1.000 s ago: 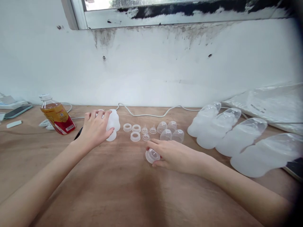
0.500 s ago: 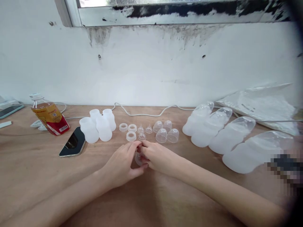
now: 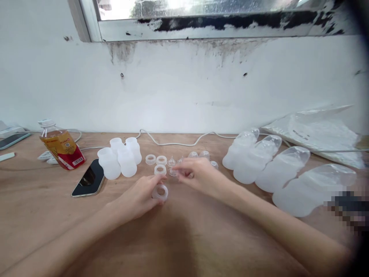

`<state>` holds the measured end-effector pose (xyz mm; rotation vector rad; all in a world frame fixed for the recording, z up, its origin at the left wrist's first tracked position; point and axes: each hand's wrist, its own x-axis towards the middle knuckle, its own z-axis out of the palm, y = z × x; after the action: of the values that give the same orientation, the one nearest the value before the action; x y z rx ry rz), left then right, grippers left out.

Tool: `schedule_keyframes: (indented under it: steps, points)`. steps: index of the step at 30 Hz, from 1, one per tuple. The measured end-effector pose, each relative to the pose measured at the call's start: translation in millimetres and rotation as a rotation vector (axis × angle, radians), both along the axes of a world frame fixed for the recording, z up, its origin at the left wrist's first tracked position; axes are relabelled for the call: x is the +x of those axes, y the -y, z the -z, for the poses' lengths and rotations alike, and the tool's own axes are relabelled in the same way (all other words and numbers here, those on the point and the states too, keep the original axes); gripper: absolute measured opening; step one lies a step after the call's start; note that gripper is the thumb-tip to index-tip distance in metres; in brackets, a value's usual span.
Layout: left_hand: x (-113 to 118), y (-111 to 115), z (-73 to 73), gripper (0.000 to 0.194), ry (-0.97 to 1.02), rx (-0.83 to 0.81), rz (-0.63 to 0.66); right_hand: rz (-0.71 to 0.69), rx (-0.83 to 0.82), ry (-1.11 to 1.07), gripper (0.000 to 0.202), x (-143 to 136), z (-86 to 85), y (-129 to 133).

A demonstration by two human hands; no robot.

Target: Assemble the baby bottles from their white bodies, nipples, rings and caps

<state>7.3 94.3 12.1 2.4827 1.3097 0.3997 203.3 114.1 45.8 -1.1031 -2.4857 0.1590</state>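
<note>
My left hand [image 3: 144, 195] grips a translucent ring [image 3: 163, 193] between thumb and fingers, its round opening showing. Beyond it, my right hand [image 3: 193, 171] has its fingers drawn together at the front clear teat [image 3: 173, 172]; whether they grip it is hidden. Two more clear teats stand just behind. Three loose rings [image 3: 160, 169] lie to the left of the teats. Clear domed caps [image 3: 204, 154] are partly covered by my right hand.
Several white bottle bodies [image 3: 127, 164] stand at left, beside a phone [image 3: 89, 179] and a drink bottle [image 3: 62, 148]. Several capped bottles [image 3: 284, 169] lie at right, before a plastic bag [image 3: 314, 132]. A cable [image 3: 178, 144] runs along the wall.
My hands have parted. My left hand keeps the ring and has shifted slightly left; my right hand has moved up and right to the teats and caps. The view has tilted up a little.
</note>
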Motion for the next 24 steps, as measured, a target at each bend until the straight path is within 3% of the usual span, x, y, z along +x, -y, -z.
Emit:
schedule_keyframes:
  steps: [3,6,13,18,24]
  points:
    - [-9,0,-7.5,0.027,-0.378,0.141,-0.037,0.162,0.164,0.142,0.021,12,-20.2,-3]
    - [-12,-4,-7.9,0.023,-0.637,0.259,-0.050,0.175,0.247,0.350,0.021,18,-24.5,-9]
    - [-8,-25,2.0,0.029,-0.696,0.355,-0.067,0.172,0.224,0.595,0.017,13,-1.5,-32]
    - [-6,-37,10.5,0.033,-0.671,0.414,-0.124,0.146,0.209,0.647,0.012,3,10.3,-38]
    - [-4,-36,15.4,0.039,-0.619,0.488,-0.163,0.139,0.227,0.645,0.012,-3,20.9,-37]
